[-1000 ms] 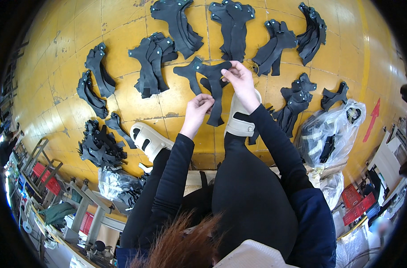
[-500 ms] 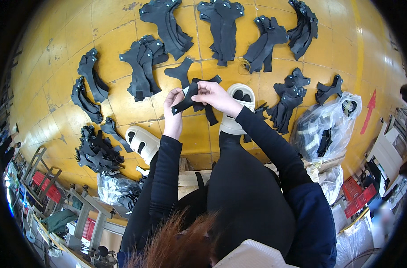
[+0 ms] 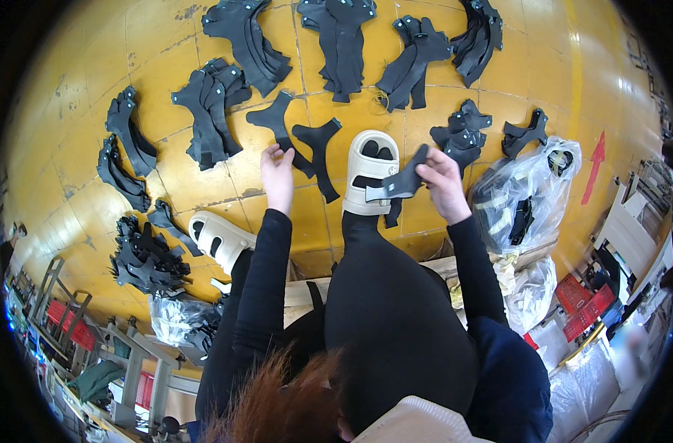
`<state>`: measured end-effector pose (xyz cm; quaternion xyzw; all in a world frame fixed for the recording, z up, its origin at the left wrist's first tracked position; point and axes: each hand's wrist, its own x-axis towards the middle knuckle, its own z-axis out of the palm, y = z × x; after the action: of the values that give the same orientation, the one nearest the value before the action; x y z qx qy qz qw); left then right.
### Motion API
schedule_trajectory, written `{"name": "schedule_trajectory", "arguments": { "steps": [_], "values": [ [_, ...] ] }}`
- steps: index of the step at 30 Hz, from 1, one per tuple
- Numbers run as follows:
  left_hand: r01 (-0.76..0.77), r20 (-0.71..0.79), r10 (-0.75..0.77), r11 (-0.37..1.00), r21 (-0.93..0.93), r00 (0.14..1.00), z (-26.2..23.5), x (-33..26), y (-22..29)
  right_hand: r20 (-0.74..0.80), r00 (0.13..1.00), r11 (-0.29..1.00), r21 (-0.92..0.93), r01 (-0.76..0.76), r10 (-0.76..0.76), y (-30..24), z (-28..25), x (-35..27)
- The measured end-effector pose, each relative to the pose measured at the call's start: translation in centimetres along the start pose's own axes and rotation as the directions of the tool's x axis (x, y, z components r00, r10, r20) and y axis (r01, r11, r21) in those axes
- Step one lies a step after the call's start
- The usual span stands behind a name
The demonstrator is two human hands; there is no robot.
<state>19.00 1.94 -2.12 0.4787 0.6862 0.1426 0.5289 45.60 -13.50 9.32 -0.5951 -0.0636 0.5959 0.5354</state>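
My right hand pinches a small black fabric-like cut piece with a pale end, held out above my right sandal. Nothing shows in my left hand; its fingers are loosely bent and apart, just by a Y-shaped black cut piece on the floor. Beside that lies a second Y-shaped piece, its stem pointing toward me. Part of a stack of similar black pieces lies beyond my right hand.
Stacks of black pieces with small pale tags form an arc on the yellow tiled floor. A jumbled black heap sits at left, near my left sandal. A clear plastic bag stands at right, beside a red floor arrow.
My hands have moved apart. The right one has carried the black piece to the right, over the sandal; the left one has let go of it. The whole view has shifted slightly.
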Motion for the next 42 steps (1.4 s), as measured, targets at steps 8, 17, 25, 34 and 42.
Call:
{"name": "schedule_trajectory", "arguments": {
  "steps": [8, 17, 25, 34, 42],
  "values": [
    [-0.223, -0.134, 0.295, 0.893, 0.391, 0.946, 3.0, -1.7, 1.0, -0.676, 0.718, 0.985, -0.069, 0.161, -0.165, 4.5, -8.9, -2.5],
    [-0.057, -0.112, 0.076, 0.985, 0.162, 0.991, 1.6, -2.0, -0.1, -0.234, 0.882, 0.732, -0.661, 0.163, -0.409, 4.9, 1.2, 4.0],
    [0.093, 0.042, -0.084, 0.844, -0.527, 0.996, 0.6, -5.4, -1.3, 0.467, 0.789, -0.196, -0.884, 0.424, -0.399, 8.2, 10.5, 10.1],
    [-0.19, 0.188, 0.147, 0.952, 0.241, 0.971, 1.9, -7.4, -3.7, 0.326, 0.937, 0.6, -0.777, 0.188, 0.128, 6.2, 9.4, 12.0],
    [-0.28, 0.218, 0.202, 0.858, 0.43, 0.955, 1.9, -6.6, -3.6, 0.277, 0.923, 0.164, -0.931, 0.326, -0.266, 7.2, 10.6, 9.9]
  ]
}}
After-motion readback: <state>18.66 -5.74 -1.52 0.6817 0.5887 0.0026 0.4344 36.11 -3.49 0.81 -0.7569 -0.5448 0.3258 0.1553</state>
